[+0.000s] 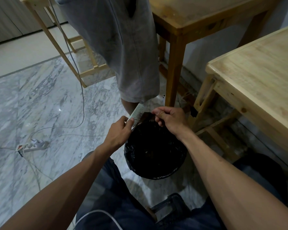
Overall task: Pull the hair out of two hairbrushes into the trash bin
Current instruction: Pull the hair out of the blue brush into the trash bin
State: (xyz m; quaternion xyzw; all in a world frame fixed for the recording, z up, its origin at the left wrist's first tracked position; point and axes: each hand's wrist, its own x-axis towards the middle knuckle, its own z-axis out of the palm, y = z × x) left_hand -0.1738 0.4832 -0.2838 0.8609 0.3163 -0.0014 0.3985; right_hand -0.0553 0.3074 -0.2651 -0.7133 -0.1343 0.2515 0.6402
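Note:
My left hand [119,131] grips the handle end of a pale green hairbrush [137,114], holding it tilted over the far rim of the trash bin [176,171]. Its teeth point right, toward my other hand. My right hand [169,119] is just right of the brush, thumb and fingers pinching a dark tuft of hair [149,116] above the bin. The bin is round, lined with a black bag, and stands on the floor between my knees. A second brush is not in view.
A person in grey shorts [120,47] stands just beyond the bin. Wooden tables stand at the right [259,72] and back [198,14]. A power strip [32,146] and cables lie on the marble floor at the left.

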